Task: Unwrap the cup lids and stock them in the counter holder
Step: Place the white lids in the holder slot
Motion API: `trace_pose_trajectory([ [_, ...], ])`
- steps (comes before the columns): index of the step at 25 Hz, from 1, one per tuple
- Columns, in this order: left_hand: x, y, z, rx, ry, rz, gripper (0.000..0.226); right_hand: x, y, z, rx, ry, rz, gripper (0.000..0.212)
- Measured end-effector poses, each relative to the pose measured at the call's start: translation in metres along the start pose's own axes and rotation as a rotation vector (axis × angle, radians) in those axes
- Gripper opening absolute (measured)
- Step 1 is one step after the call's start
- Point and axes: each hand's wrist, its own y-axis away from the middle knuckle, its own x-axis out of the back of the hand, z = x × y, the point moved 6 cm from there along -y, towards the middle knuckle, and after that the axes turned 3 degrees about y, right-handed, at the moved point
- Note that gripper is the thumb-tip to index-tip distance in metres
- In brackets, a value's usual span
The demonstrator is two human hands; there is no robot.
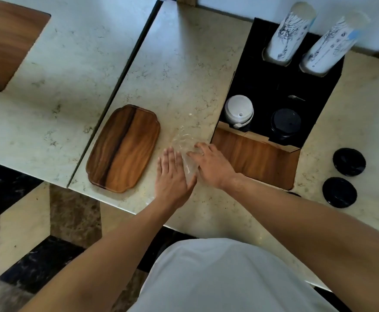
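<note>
- Floor tiles (pixel 26 221) in beige, brown and black lie nearest me, under the counter's front edge, beside a white shirt (pixel 224 278).
- I see the pale marbled counter (pixel 184 64) carrying everything; a dark seam (pixel 125 70) splits it from a second slab on the left.
- My left hand (pixel 172 174) lies flat and spread, palm down, on the clear plastic wrap (pixel 187 152).
- My right hand (pixel 213 163) rests on the same wrap, fingers loosely curled; I cannot tell whether it pinches the film.
- A wooden tray (pixel 123 149) sits just left of the hands.
- Two black lids (pixel 343 176) lie loose on the counter at right.
- The black counter holder (pixel 280 86) is sunk into the counter beyond the hands, holding a white lid stack (pixel 239 110) and a black lid stack (pixel 285 123).
- Farthest back, two printed cup sleeves (pixel 307 39) stand in the holder's rear holes against a pale wall (pixel 240 5).
</note>
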Motion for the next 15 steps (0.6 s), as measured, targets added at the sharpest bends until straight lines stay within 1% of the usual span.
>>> trace_pose_trajectory([
  [4, -0.007, 0.017, -0.016, -0.064, -0.019, 0.016, 0.078, -0.007, -0.010, -0.009, 0.025, 0.050, -0.008, 0.054],
  [9, -0.019, 0.025, -0.029, -0.052, -0.053, -0.041, 0.079, -0.013, -0.011, -0.014, 0.015, 0.136, -0.015, 0.060],
  [12, -0.013, 0.025, -0.023, -0.063, -0.030, -0.016, 0.082, -0.008, -0.007, -0.014, 0.014, 0.094, 0.003, 0.059],
  [15, -0.001, 0.023, -0.013, -0.077, -0.009, 0.028, 0.082, 0.000, 0.002, -0.011, 0.019, 0.003, 0.062, 0.056],
])
